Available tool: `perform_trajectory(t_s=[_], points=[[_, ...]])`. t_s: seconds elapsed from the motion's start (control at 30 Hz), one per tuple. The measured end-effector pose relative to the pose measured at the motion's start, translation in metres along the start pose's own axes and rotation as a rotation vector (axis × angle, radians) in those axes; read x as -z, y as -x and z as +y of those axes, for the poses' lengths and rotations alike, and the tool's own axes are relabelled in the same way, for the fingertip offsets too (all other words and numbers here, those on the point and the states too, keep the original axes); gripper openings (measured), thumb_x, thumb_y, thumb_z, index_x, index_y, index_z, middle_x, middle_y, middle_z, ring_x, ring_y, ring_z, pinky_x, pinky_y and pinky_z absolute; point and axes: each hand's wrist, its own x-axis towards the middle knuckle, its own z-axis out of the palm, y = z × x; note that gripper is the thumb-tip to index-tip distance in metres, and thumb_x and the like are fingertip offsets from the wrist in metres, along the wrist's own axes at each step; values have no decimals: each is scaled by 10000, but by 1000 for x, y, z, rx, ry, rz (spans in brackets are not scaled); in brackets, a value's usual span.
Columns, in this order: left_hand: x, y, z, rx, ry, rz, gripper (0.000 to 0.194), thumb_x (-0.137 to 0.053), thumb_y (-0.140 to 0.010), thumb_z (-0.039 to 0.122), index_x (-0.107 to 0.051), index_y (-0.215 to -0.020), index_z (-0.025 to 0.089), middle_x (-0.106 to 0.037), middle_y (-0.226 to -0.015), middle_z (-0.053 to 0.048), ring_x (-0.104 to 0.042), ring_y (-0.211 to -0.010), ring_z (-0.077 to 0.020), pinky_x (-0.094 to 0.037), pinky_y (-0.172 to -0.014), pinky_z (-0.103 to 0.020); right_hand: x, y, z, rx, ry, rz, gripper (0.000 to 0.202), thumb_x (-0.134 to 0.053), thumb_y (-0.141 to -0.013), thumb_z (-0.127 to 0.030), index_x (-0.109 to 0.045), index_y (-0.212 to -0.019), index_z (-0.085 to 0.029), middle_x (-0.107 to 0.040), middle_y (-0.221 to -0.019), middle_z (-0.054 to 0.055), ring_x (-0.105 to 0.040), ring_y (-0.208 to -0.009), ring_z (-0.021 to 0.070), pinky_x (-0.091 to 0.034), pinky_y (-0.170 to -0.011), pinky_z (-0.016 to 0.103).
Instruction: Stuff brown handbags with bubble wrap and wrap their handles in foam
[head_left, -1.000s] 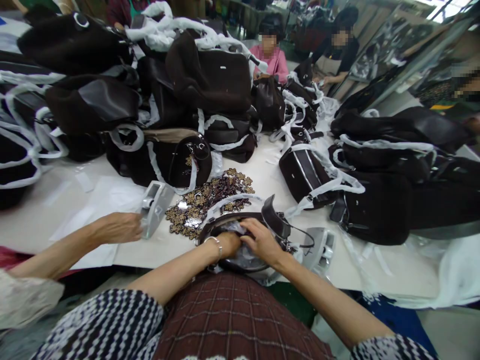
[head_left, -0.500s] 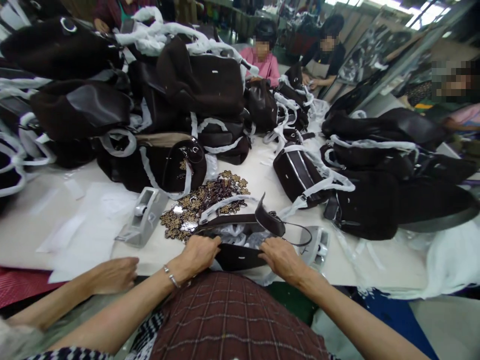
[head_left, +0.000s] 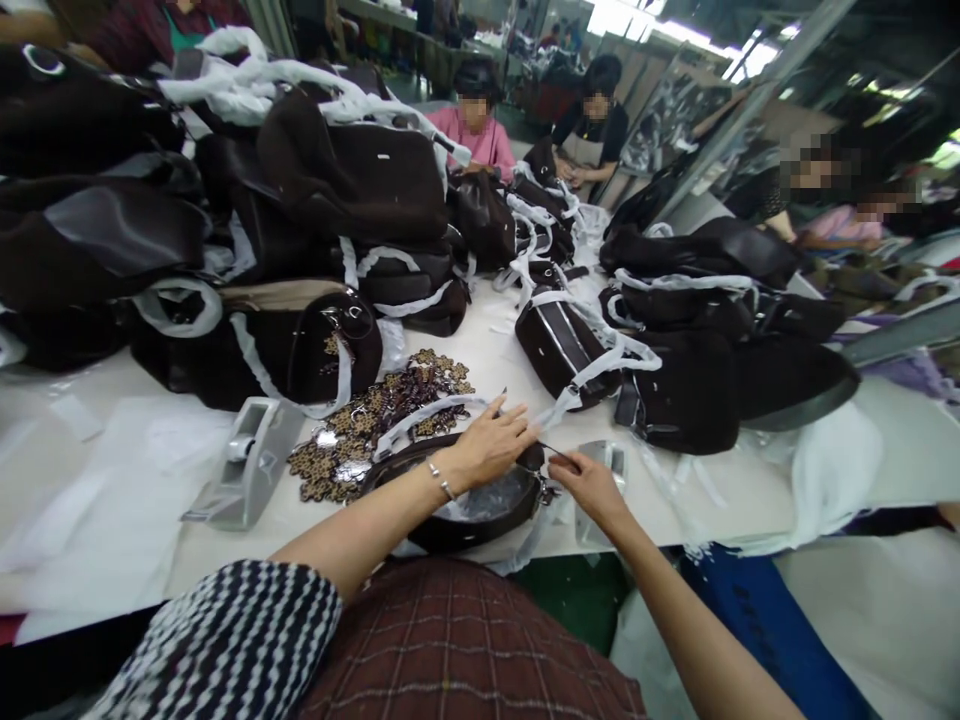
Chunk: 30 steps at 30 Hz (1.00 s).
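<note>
A dark brown handbag (head_left: 472, 530) lies at the table's near edge, its top open and clear plastic inside. My left hand (head_left: 491, 445) reaches across the bag to its right end, fingers stretched out over a black leather flap that it mostly hides. Only the flap's tip shows above that hand. My right hand (head_left: 592, 488) is closed in a pinch on a thin black cord (head_left: 556, 454) just right of the bag. Behind the bag, a white-wrapped handle (head_left: 427, 408) arches up beside a heap of flower-shaped charms (head_left: 330, 462).
Tape dispensers stand left (head_left: 244, 460) and right (head_left: 600, 485) of the bag. White paper sheets (head_left: 124, 500) lie at left. Dark handbags (head_left: 360, 180) are piled behind, more (head_left: 682, 390) at right. Co-workers (head_left: 480, 130) sit at the far side.
My left hand has moved from the bag's left rim across to the flap. My right hand has left the rim and now pinches the cord. The neighbouring forearm at left is gone from view.
</note>
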Motion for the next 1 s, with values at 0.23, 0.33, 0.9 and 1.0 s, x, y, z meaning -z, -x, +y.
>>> perform_trajectory(t_s=[0.23, 0.33, 0.9, 1.0], points=[[14, 20, 14, 288, 141, -225, 276, -552, -929, 304, -526, -1163, 161, -719, -835, -116, -691, -766, -283, -473, -690, -352, 29, 12, -26, -142, -537, 57, 362, -737, -673, -438, -649, -864, -143, -568, -576, -28, -509, -545, 126, -409, -563, 266], [-5, 41, 13, 442, 263, -333, 337, -597, -893, 326, -533, -1185, 170, -720, -884, -131, -689, -797, -307, -479, -663, -355, 32, 19, -62, -91, -793, 30, 432, -727, -724, -419, -597, -1043, -159, -584, -661, -35, -528, -572, 116, -435, -575, 259], [-28, 52, -3, 755, 1286, -204, 378, -625, -759, 514, -548, -645, 163, -500, -586, 34, -424, -568, -124, -305, -541, -246, -36, 89, -114, 650, 318, -186, 515, -503, -921, -172, -408, -1428, -165, -674, -1134, 141, -639, -1036, 265, -521, -898, 426], [-27, 50, -4, 697, 1094, -94, 361, -503, -855, 485, -556, -683, 173, -524, -644, 21, -463, -635, -147, -337, -588, -259, -24, 74, -95, 559, 289, 69, 478, -511, -903, -183, -473, -1377, -221, -613, -1267, 122, -571, -1165, 272, -455, -1009, 471]])
